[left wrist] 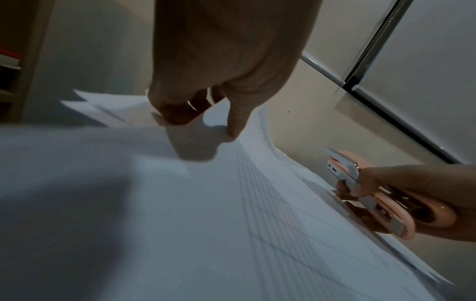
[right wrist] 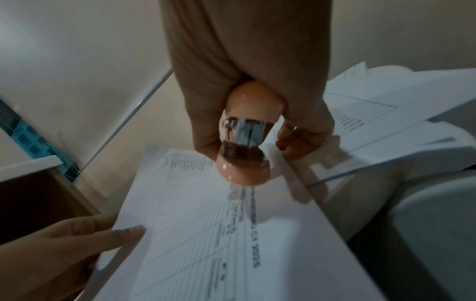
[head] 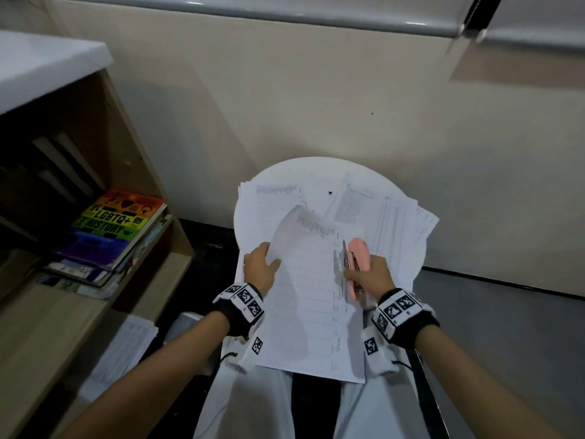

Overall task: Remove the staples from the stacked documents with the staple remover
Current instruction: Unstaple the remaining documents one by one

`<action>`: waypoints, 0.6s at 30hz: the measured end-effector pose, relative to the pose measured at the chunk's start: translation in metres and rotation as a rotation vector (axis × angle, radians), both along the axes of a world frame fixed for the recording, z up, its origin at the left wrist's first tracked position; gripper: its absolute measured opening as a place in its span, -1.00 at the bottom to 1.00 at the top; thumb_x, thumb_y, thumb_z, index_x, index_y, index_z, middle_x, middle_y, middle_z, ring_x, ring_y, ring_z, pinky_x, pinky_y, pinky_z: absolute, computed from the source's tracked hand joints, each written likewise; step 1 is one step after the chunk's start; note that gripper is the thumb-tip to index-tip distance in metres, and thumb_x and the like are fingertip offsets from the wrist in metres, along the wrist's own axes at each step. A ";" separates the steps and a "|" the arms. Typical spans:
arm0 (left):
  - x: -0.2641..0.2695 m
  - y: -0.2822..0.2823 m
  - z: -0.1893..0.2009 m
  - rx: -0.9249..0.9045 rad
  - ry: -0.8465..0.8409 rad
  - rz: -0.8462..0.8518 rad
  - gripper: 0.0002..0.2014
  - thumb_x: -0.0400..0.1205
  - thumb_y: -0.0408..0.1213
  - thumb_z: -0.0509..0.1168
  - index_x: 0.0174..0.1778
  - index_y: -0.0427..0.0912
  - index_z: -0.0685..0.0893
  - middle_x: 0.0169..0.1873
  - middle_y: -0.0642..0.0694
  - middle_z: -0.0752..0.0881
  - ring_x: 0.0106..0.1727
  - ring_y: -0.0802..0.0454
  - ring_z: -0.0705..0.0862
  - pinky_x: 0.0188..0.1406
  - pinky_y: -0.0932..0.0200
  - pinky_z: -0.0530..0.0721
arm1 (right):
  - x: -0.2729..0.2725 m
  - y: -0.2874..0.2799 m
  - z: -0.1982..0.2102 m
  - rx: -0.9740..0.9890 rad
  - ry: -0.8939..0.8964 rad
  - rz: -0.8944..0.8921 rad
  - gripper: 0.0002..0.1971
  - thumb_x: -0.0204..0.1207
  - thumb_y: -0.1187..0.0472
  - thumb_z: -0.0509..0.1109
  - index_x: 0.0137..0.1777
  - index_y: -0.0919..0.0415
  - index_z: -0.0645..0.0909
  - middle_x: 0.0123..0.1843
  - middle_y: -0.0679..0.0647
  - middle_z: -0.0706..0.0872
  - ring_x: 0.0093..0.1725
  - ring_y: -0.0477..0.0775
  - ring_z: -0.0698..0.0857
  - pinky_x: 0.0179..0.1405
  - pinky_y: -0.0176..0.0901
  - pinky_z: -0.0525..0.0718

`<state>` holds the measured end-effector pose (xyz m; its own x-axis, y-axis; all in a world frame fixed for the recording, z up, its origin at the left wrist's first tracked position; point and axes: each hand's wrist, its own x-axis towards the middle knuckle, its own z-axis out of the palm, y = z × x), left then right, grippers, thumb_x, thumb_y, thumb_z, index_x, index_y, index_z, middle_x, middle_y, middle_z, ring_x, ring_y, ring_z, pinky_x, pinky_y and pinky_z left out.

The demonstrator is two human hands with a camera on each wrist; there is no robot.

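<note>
Right hand (head: 368, 272) grips the pink remover (head: 357, 255), clamped around it, just beyond the fingers on the documents' (head: 310, 312) right edge. Left hand (head: 259, 269) pinches the opposite edge. Paper looks light, floppy, tearable; best held flat close beside the staple.

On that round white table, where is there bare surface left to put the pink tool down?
Bare top shows on the round table's left rim beside the left paper pile, and at its far edge. The right half is crowded with fanned sheets; the centre holds the document being worked.
</note>
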<state>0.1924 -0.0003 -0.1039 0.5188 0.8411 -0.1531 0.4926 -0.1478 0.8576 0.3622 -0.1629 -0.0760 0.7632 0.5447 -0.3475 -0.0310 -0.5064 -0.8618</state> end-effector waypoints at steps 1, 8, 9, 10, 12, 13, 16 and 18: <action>0.001 0.000 -0.002 0.031 0.016 -0.006 -0.75 0.61 -0.30 0.32 0.19 -0.25 0.61 0.12 -0.24 0.58 0.26 -0.26 0.51 0.31 -0.11 0.54 | 0.001 0.000 0.000 -0.005 0.007 0.008 -0.77 0.34 0.43 0.54 -0.03 0.44 0.60 -0.20 0.26 0.68 -0.35 0.11 0.68 -0.53 -0.20 0.63; 0.001 0.008 0.007 -0.213 -0.156 -0.001 -0.57 0.41 -0.02 0.55 0.07 -0.22 0.71 0.32 -0.10 0.51 0.35 -0.16 0.55 0.33 -0.08 0.58 | 0.006 0.002 -0.009 -0.026 -0.013 0.027 -0.62 0.35 0.33 0.56 0.10 0.27 0.50 -0.10 0.12 0.63 -0.12 0.16 0.66 -0.24 -0.10 0.64; 0.000 0.010 0.013 -0.302 -0.189 -0.043 -0.60 0.44 -0.06 0.53 0.07 -0.25 0.72 0.23 -0.17 0.65 0.25 -0.20 0.66 0.23 -0.12 0.67 | 0.006 0.001 -0.008 -0.007 -0.018 0.015 -0.61 0.36 0.34 0.56 0.12 0.26 0.48 -0.10 0.12 0.62 -0.11 0.17 0.65 -0.24 -0.10 0.64; -0.001 0.011 0.020 -0.371 -0.202 -0.088 -0.60 0.47 -0.11 0.51 0.11 -0.30 0.71 0.14 -0.21 0.73 0.17 -0.22 0.72 0.18 -0.15 0.71 | 0.005 0.001 -0.005 0.017 -0.012 0.004 -0.61 0.36 0.35 0.55 0.12 0.28 0.49 -0.11 0.12 0.63 -0.11 0.17 0.66 -0.25 -0.10 0.65; -0.003 0.010 0.031 -0.393 -0.211 -0.146 -0.60 0.53 -0.13 0.45 0.12 -0.39 0.71 0.06 -0.28 0.78 0.09 -0.24 0.76 0.18 -0.27 0.69 | 0.005 0.000 -0.002 0.064 0.005 -0.025 -0.62 0.37 0.37 0.55 0.14 0.35 0.52 -0.11 0.15 0.65 -0.13 0.18 0.67 -0.24 -0.10 0.66; -0.004 0.008 0.038 -0.360 -0.242 -0.153 -0.60 0.55 -0.12 0.43 0.09 -0.42 0.71 0.03 -0.30 0.78 0.07 -0.26 0.77 0.16 -0.32 0.69 | 0.006 -0.001 0.000 0.091 0.016 -0.037 -0.64 0.37 0.39 0.54 0.13 0.38 0.54 -0.11 0.17 0.66 -0.16 0.16 0.67 -0.25 -0.12 0.66; -0.006 -0.005 0.056 -0.248 -0.382 -0.128 -0.65 0.59 -0.09 0.37 0.05 -0.36 0.73 0.00 -0.25 0.80 0.04 -0.21 0.78 0.10 -0.31 0.72 | 0.002 -0.007 0.020 0.202 0.061 -0.023 -0.80 0.42 0.46 0.47 0.01 0.39 0.58 -0.22 0.13 0.65 -0.28 0.06 0.65 -0.43 -0.31 0.62; -0.007 -0.016 0.081 -0.168 -0.510 -0.112 -0.73 0.61 -0.13 0.35 0.08 -0.26 0.72 0.01 -0.17 0.80 0.05 -0.13 0.79 0.07 -0.22 0.76 | 0.000 -0.012 0.045 0.294 0.062 0.032 -0.86 0.43 0.50 0.44 -0.07 0.33 0.60 -0.30 0.09 0.64 -0.31 0.04 0.64 -0.50 -0.38 0.58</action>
<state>0.1858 -0.0160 -0.0228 0.6474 0.7620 0.0137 -0.0029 -0.0155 0.9999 0.3620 -0.1745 -0.0312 0.7261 0.6526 -0.2165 -0.0758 -0.2369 -0.9686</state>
